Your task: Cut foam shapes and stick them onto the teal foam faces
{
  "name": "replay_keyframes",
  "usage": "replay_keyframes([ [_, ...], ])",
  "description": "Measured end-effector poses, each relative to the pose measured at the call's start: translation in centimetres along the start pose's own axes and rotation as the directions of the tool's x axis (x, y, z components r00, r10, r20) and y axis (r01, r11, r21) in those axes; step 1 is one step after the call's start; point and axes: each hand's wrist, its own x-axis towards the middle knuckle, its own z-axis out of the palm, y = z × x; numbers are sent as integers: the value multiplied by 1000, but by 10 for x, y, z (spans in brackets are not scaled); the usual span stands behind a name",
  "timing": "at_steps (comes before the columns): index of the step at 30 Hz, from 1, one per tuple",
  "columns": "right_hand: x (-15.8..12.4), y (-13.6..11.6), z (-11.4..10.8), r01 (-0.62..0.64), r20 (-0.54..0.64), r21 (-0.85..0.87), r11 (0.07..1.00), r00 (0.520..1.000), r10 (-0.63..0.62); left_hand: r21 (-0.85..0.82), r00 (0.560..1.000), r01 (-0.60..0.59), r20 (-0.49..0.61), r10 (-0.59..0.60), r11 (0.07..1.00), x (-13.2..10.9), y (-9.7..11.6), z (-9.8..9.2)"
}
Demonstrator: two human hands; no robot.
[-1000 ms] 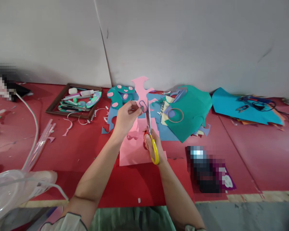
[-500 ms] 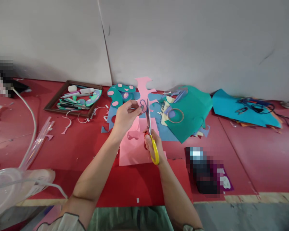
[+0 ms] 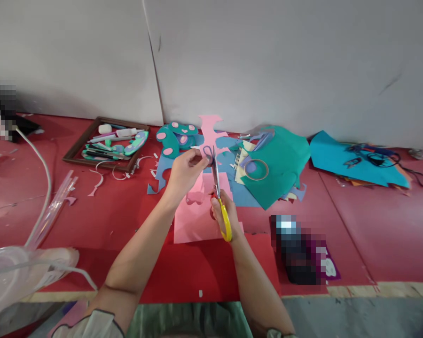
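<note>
My right hand (image 3: pixel 223 217) grips yellow-handled scissors (image 3: pixel 221 201), blades pointing up and away. My left hand (image 3: pixel 185 171) pinches a small purple paper piece (image 3: pixel 207 152) at the blade tips. Both hands hover above a pink paper sheet (image 3: pixel 193 220) lying on the red table (image 3: pixel 127 211). Beyond it lie a blue sheet (image 3: pixel 232 185) and a teal cut-out with pink spots (image 3: pixel 174 137).
A brown frame tray (image 3: pixel 78 151) with pens and glue sits back left. Teal paper (image 3: pixel 285 162) with a tape ring (image 3: pixel 256 169) lies right, then a cyan sheet (image 3: pixel 341 157) with cables. Clear plastic tubes (image 3: pixel 52 211) and a plastic container (image 3: pixel 7 277) are left. A grey wall stands behind.
Both hands have stayed almost in place with the scissors at the purple piece; the view shifted slightly.
</note>
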Motion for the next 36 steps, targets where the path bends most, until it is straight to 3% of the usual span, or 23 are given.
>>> replay_keyframes([
  [21, -1, -9, 0, -29, 35, 6, 1000, 999, 29, 33, 1000, -14, 12, 13, 999, 3, -1, -5],
  [27, -2, -8, -2, 46, 110, 14, 999, 993, -47, 96, 998, -43, 42, 39, 994, 2, 1, -6],
  [36, -3, -1, -1, 6, 59, 75, 997, 998, -10, 128, 990, -49, 134, 32, 991, -2, 2, 0],
])
